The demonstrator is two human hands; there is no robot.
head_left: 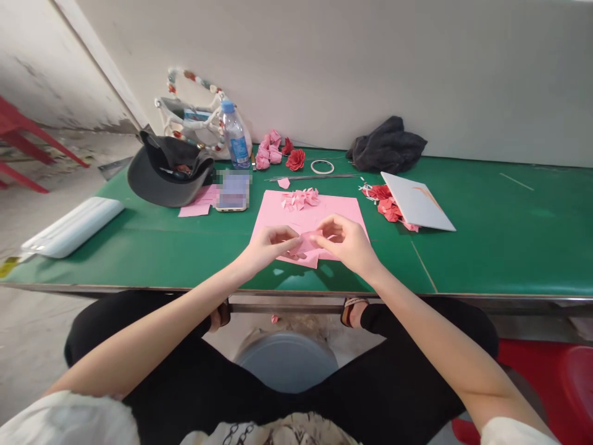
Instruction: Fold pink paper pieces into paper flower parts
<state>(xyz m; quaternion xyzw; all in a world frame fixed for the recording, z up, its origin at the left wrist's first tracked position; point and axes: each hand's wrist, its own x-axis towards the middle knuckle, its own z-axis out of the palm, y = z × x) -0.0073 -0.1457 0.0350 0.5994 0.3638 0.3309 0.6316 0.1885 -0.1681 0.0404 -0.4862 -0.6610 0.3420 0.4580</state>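
Between my two hands is a small piece of pink paper (309,240), raised a little over the table's near side. My left hand (277,243) pinches its left edge with thumb and fingers. From the right, my right hand (343,240) grips the other side, thumb toward the middle. Beneath them lies a larger pink paper sheet (269,213), partly hidden by the hands. On the sheet's far part sits a cluster of folded pink paper pieces (301,199). A small pink scrap (283,183) rests just beyond the sheet.
The green table (500,241) holds a phone (233,190), a dark cap (169,176), a water bottle (237,139), pink and red paper flowers (295,159), a tape ring (322,166), thin wires (315,177), a black cloth (388,146) and a white card (417,201) over red paper pieces (389,209).
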